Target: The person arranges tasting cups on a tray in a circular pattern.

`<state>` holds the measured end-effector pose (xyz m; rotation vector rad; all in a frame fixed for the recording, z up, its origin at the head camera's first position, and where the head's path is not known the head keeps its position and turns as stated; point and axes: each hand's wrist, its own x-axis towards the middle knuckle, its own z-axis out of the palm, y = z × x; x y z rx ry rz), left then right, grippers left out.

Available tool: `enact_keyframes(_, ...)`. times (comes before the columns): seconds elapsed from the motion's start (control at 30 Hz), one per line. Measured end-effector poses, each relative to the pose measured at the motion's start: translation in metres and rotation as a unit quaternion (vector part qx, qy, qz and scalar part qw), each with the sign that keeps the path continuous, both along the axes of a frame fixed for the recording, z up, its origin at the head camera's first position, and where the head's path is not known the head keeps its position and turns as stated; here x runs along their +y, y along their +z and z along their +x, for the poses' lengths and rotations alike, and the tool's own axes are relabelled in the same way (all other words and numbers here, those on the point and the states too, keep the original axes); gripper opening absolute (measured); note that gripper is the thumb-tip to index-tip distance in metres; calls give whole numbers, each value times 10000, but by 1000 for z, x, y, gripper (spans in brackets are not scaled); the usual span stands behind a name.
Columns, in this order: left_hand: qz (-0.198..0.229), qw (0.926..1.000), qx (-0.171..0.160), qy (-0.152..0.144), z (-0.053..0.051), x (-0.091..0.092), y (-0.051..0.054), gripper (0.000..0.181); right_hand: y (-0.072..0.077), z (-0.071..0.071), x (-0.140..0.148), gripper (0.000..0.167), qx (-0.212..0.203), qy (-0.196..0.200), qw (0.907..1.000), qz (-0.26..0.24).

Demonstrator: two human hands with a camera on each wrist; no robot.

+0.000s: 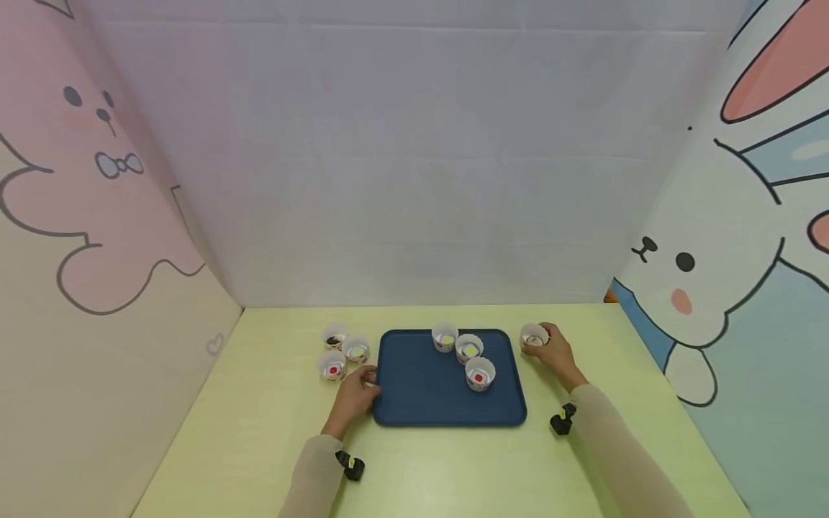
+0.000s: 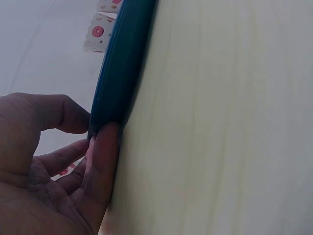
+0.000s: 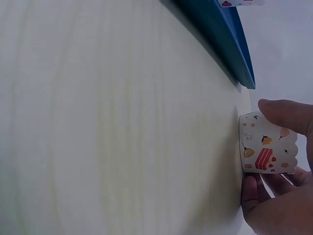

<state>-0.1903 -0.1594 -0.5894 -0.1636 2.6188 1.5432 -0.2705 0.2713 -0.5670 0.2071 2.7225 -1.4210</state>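
Centrally, three cups [image 1: 487,375] on tray [image 1: 421,383], yellow or red pieces [image 1: 469,351] inside; left hand [image 1: 353,397] pinching tray, right hand [image 1: 554,352] gripping patterned cup [image 3: 268,145]

The cup [image 3: 271,146] in my right fingers [image 3: 250,192] is white, with a red striped cake [image 3: 264,159] and little orange shapes [image 3: 248,152]. The tray [image 1: 427,392] in my left fingers [image 2: 104,159] is dark blue. The table [image 1: 246,432] under my fingers is pale yellow.

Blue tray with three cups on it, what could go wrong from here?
If the left hand gripping the tray tilts it, the three cups on it might slide or tip. That hand might also bump the nearby cup outside the tray. The right hand, squeezing hard, might dent the held cup.
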Motion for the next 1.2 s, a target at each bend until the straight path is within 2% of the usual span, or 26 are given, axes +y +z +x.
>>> enact_keyframes(0.13,-40,10000,91,-6,0,0,-2,46,-2,1,1,75,42,-21,9999,92)
enact_keyframes(0.5,46,10000,84,13,1,0,-2,46,-3,2,2,74,83,113,9991,397)
enact_keyframes(0.87,-15,9999,78,65,1,1,-2,46,-7,1,4,70,257,-50,9987,434)
enact_keyframes(1.2,-84,9999,88,54,1,0,-2,46,-5,5,5,71,292,-11,9987,419)
